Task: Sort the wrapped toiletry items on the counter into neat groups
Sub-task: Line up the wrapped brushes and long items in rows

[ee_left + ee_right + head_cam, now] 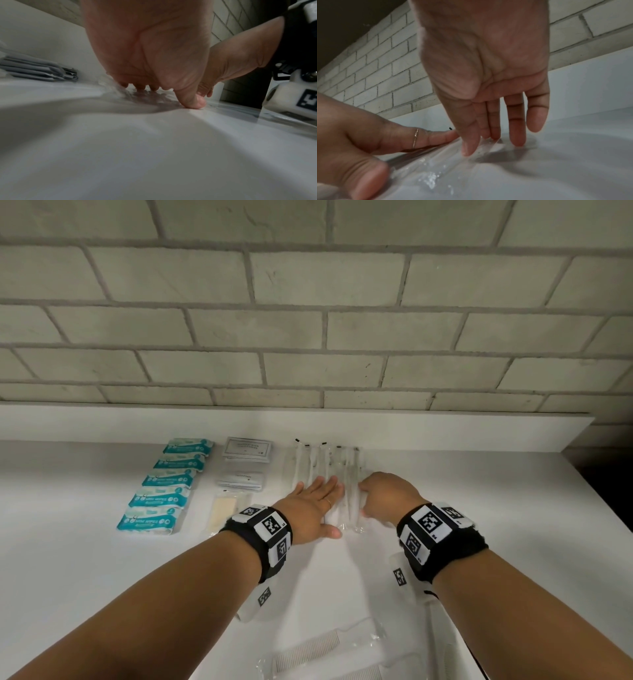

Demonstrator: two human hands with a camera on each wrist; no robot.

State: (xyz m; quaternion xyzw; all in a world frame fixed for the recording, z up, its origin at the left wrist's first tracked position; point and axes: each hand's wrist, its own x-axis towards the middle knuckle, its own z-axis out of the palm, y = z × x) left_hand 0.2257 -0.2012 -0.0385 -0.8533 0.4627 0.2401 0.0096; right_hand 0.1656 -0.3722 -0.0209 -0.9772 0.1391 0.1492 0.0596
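Wipe packs [164, 486] left; sachets [247, 450] beside; combs [308, 652] near edge.

Even, dim indoor light is seen; soft shadows are cast on the counter [102, 559] beneath both arms; wall lines are bowed by wide-angle distortion; both wrist views are blurred and grainy.

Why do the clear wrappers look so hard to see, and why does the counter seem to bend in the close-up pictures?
Head view: the clear-wrapped items nearly vanish against the white counter. Left wrist view: very wide lens bows the counter, and the left hand casts a dark shadow. Right wrist view: glare glints off the wrapper under the right hand.
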